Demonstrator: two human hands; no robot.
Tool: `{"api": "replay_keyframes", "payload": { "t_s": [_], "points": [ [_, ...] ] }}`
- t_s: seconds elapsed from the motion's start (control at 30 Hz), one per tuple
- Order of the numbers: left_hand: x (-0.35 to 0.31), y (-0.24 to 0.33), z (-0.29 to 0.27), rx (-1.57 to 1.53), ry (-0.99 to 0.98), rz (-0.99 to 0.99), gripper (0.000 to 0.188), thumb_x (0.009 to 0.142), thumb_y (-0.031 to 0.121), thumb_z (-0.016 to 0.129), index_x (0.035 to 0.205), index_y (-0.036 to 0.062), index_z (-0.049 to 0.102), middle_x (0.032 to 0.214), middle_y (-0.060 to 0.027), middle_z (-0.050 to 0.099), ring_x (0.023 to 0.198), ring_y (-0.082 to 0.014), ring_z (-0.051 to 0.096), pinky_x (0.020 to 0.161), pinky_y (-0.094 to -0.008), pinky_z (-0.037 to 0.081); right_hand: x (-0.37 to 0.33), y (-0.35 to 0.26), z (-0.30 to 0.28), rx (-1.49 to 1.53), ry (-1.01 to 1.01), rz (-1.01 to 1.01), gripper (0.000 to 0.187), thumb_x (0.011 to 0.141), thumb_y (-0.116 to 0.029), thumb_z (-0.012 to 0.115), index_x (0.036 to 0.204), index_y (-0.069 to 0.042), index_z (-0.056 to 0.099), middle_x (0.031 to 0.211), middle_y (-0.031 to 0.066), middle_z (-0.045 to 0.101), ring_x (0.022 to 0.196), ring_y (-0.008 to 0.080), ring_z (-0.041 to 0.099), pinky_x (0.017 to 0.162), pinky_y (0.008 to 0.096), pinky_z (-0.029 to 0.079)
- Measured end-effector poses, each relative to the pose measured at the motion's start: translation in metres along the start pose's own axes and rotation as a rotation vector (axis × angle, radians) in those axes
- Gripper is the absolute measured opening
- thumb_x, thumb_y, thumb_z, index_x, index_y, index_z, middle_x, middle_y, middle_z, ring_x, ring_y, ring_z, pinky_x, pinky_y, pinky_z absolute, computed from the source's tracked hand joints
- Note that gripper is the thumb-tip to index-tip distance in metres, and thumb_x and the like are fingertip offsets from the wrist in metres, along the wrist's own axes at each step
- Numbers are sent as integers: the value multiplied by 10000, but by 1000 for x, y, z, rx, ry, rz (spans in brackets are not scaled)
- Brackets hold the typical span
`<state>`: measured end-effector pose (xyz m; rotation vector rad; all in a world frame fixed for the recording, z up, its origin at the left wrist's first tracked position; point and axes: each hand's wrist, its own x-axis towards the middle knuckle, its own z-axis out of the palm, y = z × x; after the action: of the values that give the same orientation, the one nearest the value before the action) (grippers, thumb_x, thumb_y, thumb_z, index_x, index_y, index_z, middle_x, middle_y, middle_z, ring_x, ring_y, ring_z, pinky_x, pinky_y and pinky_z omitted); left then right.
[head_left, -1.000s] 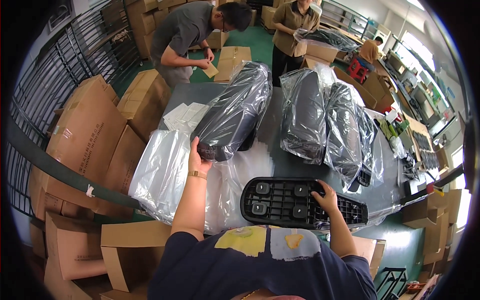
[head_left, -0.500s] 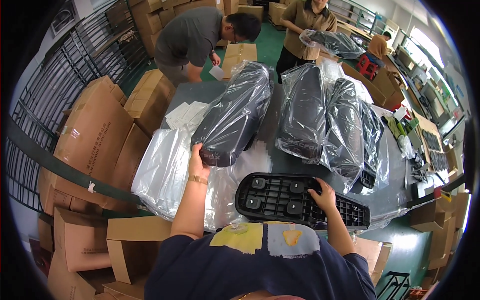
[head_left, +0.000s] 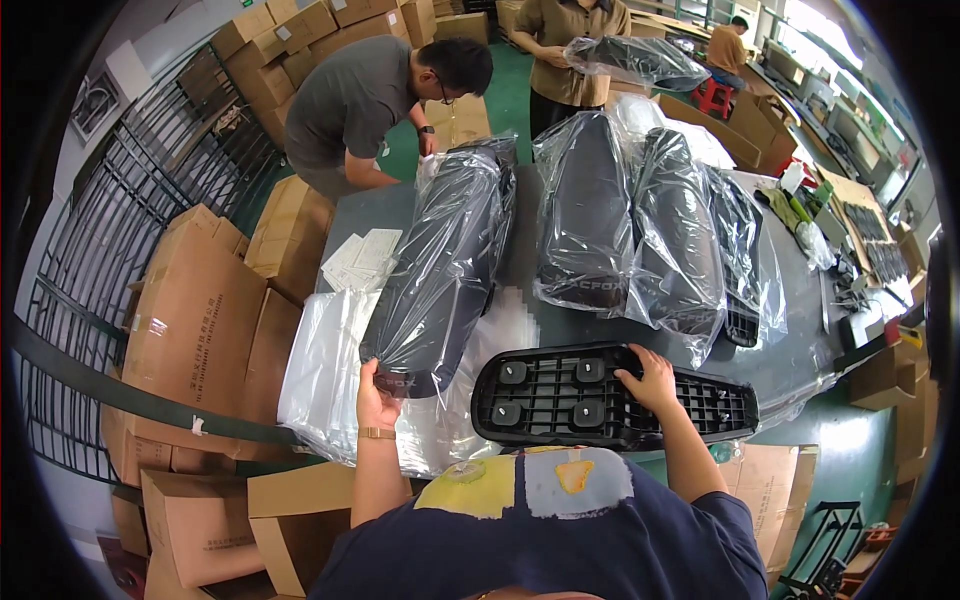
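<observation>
My left hand [head_left: 378, 395] grips the near end of a long black seat in a clear plastic bag [head_left: 430, 280]. The thumb lies along its left corner, and the other fingers are partly hidden beneath it. Close in front of me, a second long black seat [head_left: 540, 395] lies unbagged and upside down. Its ribbed base and square rubber feet face up. My right hand [head_left: 652, 382] is closed over the far edge of this seat, with the thumb on the ribs. Flat clear plastic bags [head_left: 325, 375] lie under and beside my left wrist.
More bagged seats [head_left: 585, 220] lie on the right of the grey table [head_left: 520, 210]. Paper slips [head_left: 362, 258] lie at its left. Cardboard boxes [head_left: 195, 330] stand along the left. A person in grey [head_left: 355, 110] bends over the far edge; another [head_left: 570, 60] holds a bagged seat.
The bagged seat and my left hand have come slightly nearer to me. The person in grey has moved a hand to the seat's far end. My right hand keeps its hold.
</observation>
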<state>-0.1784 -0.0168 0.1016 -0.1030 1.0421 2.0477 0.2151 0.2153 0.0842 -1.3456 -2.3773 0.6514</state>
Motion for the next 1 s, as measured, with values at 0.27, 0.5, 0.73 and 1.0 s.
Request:
{"api": "replay_keyframes", "payload": {
  "t_s": [0.27, 0.5, 0.73, 1.0],
  "points": [
    [8, 5, -10, 72, 29, -72, 287, 814, 339, 621, 980, 108, 588, 905, -33, 645, 774, -187, 619, 647, -341, 517, -1, 0, 0, -29, 20, -7, 573, 715, -382, 663, 1169, -60, 522, 1098, 129, 586, 1065, 302, 520, 959, 409, 344],
    [5, 7, -4, 78, 30, -82, 264, 818, 316, 629, 987, 118, 590, 920, -17, 646, 785, -172, 615, 653, -327, 516, 0, -1, 0, -32, 26, -15, 573, 713, -375, 664, 1167, -56, 521, 1081, 126, 589, 1052, 303, 523, 952, 405, 348],
    [-4, 3, 11, 126, 56, -9, 263, 791, 285, 675, 969, 124, 567, 850, -15, 614, 746, -160, 600, 615, -293, 521, 0, 0, 0, -29, 20, -13, 575, 710, -376, 666, 1167, -59, 522, 1071, 129, 591, 1046, 302, 526, 951, 405, 349],
    [-5, 3, 23, 67, 30, -18, 241, 815, 286, 649, 972, 120, 574, 893, -6, 633, 751, -151, 620, 628, -301, 542, 2, 1, 1, -27, 10, -13, 573, 713, -383, 666, 1163, -58, 527, 1072, 131, 592, 1046, 302, 527, 950, 408, 349]
  ]
}}
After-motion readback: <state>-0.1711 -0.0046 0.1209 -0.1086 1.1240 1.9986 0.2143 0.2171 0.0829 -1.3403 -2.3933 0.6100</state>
